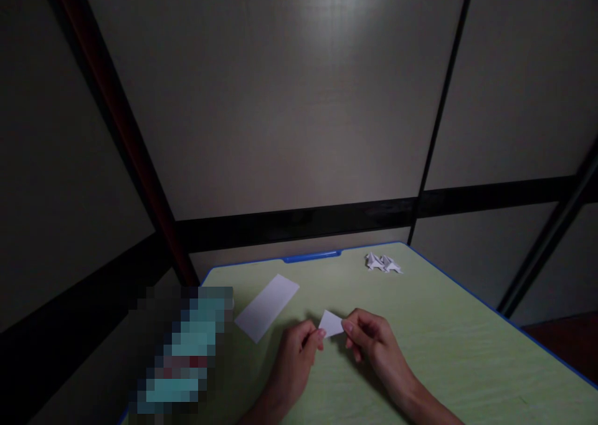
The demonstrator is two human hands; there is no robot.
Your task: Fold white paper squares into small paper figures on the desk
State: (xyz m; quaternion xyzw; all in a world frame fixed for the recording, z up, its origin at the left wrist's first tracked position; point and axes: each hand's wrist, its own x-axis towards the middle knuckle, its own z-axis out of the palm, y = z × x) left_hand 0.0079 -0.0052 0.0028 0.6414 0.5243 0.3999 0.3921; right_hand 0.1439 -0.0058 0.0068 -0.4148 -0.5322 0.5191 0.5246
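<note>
Between my two hands is a small folded piece of white paper [331, 323], held a little above the green tabletop. My left hand [299, 348] pinches its lower left corner between thumb and finger. At the right corner, the thumb and fingers of my right hand [371, 336] are closed on the same paper. The paper's peak points up and away from me. A flat white rectangular strip of paper [268, 308] lies on the table to the left, beyond my left hand.
Two small folded white paper figures [383, 263] stand side by side near the far right of the green table [448, 325]. A blue handle-like piece [312, 257] sits on its far edge. A blurred-out teal object [196, 338] is at the left edge. Grey panels [299, 101] rise behind.
</note>
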